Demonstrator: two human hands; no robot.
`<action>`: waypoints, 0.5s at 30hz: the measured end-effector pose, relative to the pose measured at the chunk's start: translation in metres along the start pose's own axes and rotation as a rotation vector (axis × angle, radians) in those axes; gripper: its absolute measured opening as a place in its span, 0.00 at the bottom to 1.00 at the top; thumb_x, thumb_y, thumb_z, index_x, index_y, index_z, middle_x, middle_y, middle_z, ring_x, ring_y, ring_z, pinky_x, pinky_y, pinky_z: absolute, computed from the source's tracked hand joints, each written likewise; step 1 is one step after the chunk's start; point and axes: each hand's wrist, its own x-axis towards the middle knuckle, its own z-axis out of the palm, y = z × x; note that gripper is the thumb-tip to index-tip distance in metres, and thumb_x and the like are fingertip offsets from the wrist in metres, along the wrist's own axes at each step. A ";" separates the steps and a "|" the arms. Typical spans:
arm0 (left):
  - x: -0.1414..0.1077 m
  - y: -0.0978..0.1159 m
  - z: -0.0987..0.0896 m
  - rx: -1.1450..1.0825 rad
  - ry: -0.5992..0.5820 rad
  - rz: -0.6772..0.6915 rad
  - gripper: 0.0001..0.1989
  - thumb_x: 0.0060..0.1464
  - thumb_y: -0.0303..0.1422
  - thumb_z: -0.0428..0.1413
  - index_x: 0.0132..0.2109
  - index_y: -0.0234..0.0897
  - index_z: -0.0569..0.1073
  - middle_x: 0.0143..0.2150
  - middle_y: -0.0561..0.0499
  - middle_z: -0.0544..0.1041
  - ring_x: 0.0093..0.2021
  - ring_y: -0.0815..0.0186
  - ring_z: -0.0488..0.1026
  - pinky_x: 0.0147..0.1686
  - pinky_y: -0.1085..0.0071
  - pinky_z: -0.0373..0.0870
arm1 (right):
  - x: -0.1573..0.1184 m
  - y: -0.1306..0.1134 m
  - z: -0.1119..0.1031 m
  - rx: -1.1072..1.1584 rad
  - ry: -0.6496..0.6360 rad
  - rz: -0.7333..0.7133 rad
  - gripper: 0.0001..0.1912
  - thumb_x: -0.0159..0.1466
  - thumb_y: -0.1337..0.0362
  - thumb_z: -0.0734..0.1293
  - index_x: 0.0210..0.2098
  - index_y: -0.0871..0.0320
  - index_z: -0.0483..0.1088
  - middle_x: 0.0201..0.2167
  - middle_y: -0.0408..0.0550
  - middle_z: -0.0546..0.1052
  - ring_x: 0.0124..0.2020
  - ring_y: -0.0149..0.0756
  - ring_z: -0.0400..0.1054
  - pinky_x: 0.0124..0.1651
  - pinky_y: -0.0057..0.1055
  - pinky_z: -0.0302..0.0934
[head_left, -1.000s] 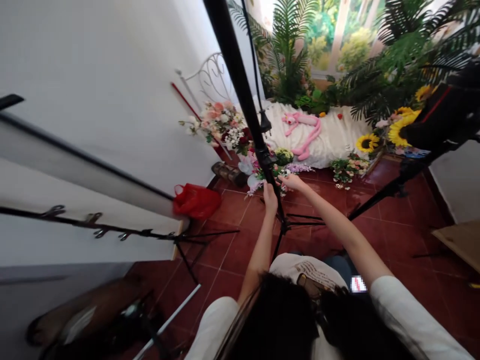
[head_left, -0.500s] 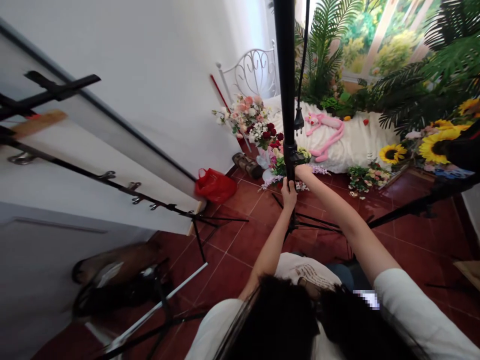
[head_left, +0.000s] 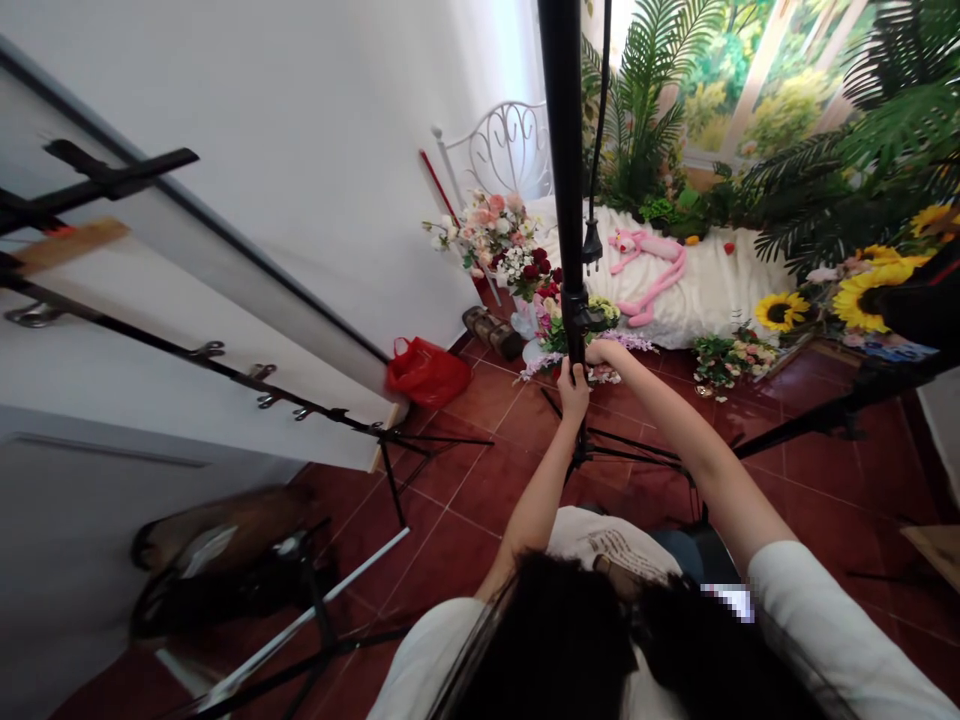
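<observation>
Two hands point(head_left: 574, 393) at a pole point(head_left: 562, 150), black, straight, dark collar point(head_left: 576, 305)

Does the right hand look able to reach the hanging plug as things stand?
Probably yes: the plug hangs beside the black pole, above the right hand in view, with only the pole's collar jutting between, though true depth is unclear.

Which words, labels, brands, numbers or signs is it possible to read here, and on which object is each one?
No text can be read with certainty.
White T-shirt: rows of small brown print on the front, too small and blurred to quote.
Patch beside the hip: pixelated, so nothing on it can be read.
Black stand and red plastic bag: no lettering can be made out.
</observation>
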 end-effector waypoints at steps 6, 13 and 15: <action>0.003 -0.007 0.003 0.006 0.038 0.064 0.28 0.59 0.59 0.42 0.36 0.38 0.68 0.28 0.52 0.69 0.30 0.66 0.68 0.35 0.70 0.67 | -0.014 0.007 -0.004 -0.299 -0.234 0.078 0.27 0.67 0.49 0.60 0.17 0.58 0.68 0.11 0.45 0.67 0.13 0.30 0.60 0.25 0.29 0.60; 0.002 -0.006 0.003 -0.062 -0.009 0.063 0.27 0.60 0.57 0.42 0.36 0.38 0.68 0.28 0.52 0.69 0.28 0.68 0.67 0.32 0.71 0.66 | -0.026 0.044 0.017 0.081 -0.072 -0.164 0.22 0.70 0.58 0.51 0.22 0.56 0.63 0.18 0.44 0.69 0.20 0.31 0.63 0.28 0.26 0.57; 0.001 -0.004 0.003 -0.068 -0.011 0.065 0.26 0.61 0.57 0.43 0.36 0.38 0.68 0.29 0.51 0.69 0.28 0.68 0.67 0.32 0.72 0.66 | -0.027 0.053 0.025 0.201 -0.001 -0.238 0.18 0.68 0.62 0.52 0.24 0.55 0.60 0.18 0.40 0.66 0.21 0.30 0.61 0.28 0.25 0.55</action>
